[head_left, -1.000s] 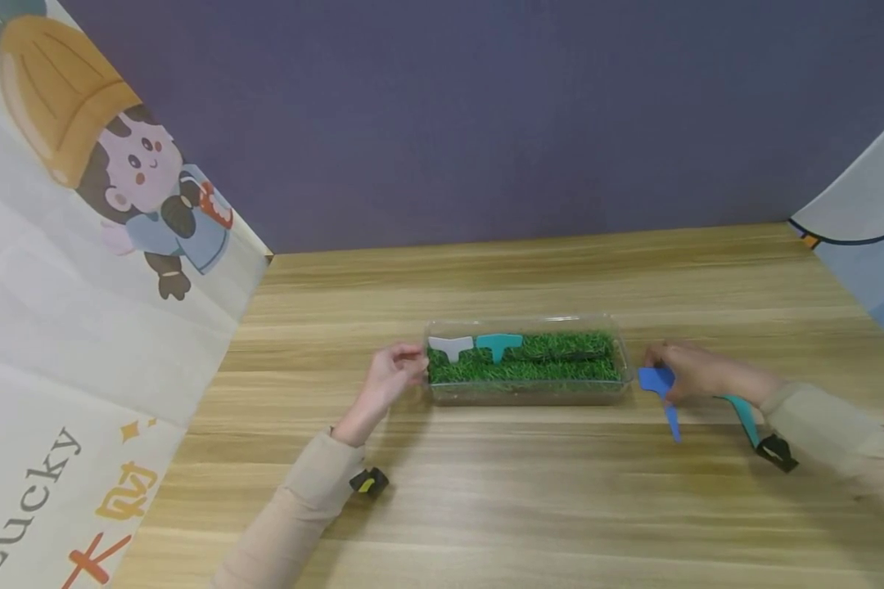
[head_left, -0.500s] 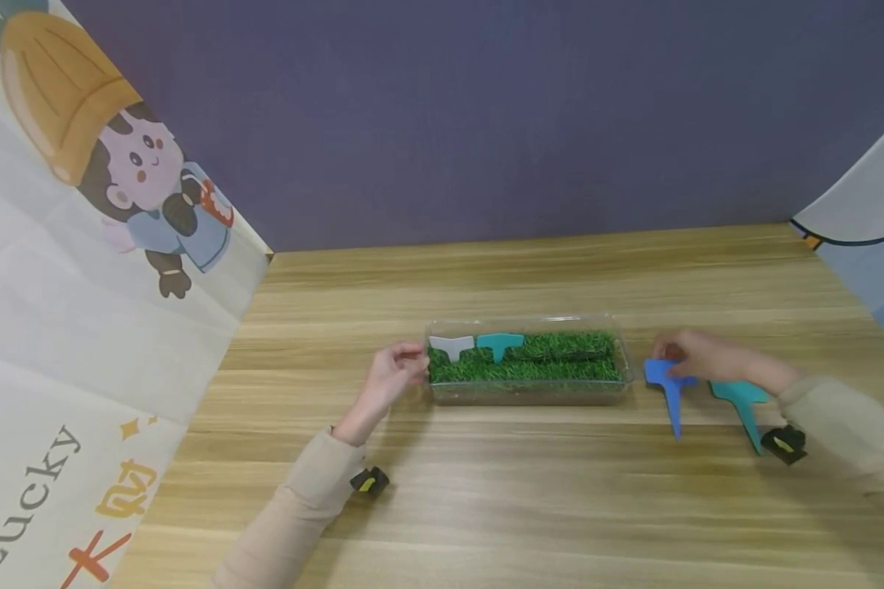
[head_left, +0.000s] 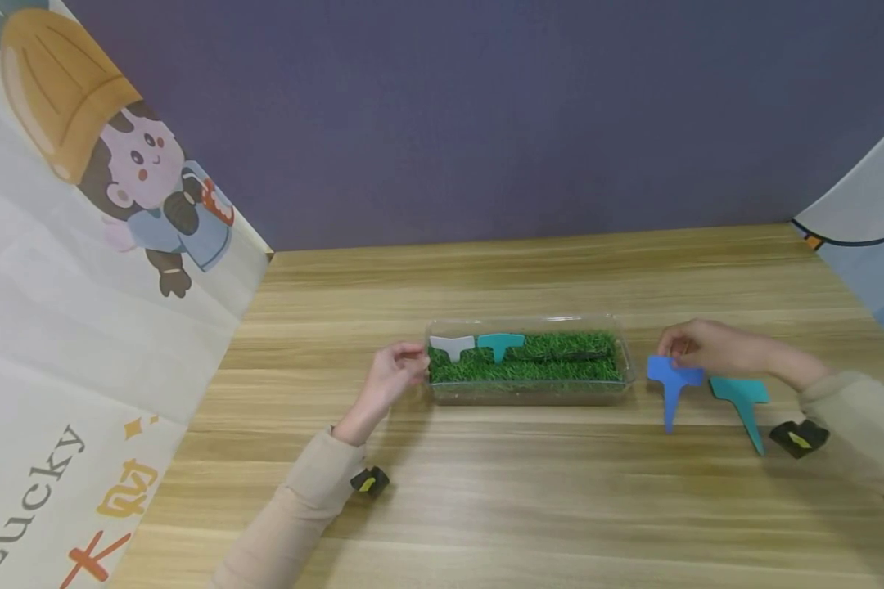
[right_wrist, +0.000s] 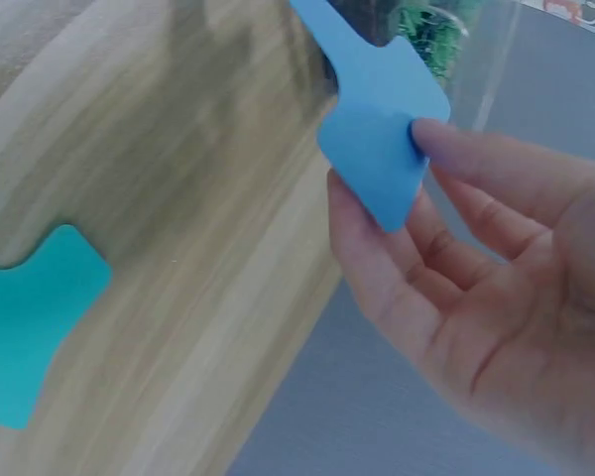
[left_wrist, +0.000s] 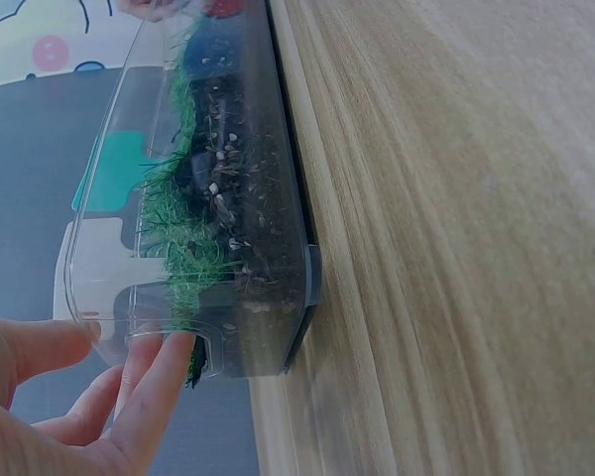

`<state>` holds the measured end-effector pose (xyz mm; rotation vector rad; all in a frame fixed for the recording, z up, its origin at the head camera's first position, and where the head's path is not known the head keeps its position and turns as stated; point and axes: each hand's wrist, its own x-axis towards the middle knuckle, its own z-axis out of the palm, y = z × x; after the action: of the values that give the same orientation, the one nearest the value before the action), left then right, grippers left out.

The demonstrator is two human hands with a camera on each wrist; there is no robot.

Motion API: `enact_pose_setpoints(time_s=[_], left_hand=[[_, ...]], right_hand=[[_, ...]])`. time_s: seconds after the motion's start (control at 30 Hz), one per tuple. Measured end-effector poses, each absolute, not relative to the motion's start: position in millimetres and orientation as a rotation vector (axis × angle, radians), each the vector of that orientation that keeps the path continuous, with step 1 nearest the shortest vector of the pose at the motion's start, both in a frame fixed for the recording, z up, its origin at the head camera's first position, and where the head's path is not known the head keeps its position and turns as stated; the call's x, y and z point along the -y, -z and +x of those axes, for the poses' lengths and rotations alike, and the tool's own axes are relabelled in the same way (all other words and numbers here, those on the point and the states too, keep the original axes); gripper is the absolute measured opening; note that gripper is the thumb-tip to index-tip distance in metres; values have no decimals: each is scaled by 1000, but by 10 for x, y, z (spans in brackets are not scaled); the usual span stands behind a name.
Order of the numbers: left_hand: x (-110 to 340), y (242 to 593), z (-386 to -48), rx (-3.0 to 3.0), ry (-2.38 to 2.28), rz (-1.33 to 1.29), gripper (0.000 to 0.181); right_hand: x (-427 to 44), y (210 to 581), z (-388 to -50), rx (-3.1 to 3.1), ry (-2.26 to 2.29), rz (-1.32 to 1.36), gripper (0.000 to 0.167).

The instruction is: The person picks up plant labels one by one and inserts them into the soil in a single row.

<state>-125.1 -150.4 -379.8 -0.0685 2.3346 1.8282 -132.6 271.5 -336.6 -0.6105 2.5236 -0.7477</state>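
Observation:
A clear plastic box (head_left: 530, 394) bedded with green grass (head_left: 560, 372) stands mid-table. A white plant label (head_left: 452, 346) and a teal plant label (head_left: 499, 343) stand side by side in its left half. My left hand (head_left: 390, 378) holds the box's left end, fingertips against the end wall and rim in the left wrist view. To the right of the box, my right hand (head_left: 714, 348) pinches the crossbar of a blue plant label (right_wrist: 382, 109) between thumb and fingers. Its stem points towards the table's front in the head view.
Another teal plant label (head_left: 742, 397) lies on the wooden table (head_left: 530, 491) under my right forearm. A dark blue-grey panel (head_left: 516, 123) rises behind the table. A printed cloth (head_left: 37, 311) covers the left side.
My right hand has shifted right and back, bringing the blue plant label along and turning its stem. The second teal label has come more into view. My left hand stays at the box.

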Motion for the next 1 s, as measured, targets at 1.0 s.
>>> enact_pose_setpoints(time_s=[1.0], left_hand=[[1501,3796,-1257,-2347,-1820,-82,31]], right_hand=[[-2507,2876,-1101,-2759,845,-769,21]])
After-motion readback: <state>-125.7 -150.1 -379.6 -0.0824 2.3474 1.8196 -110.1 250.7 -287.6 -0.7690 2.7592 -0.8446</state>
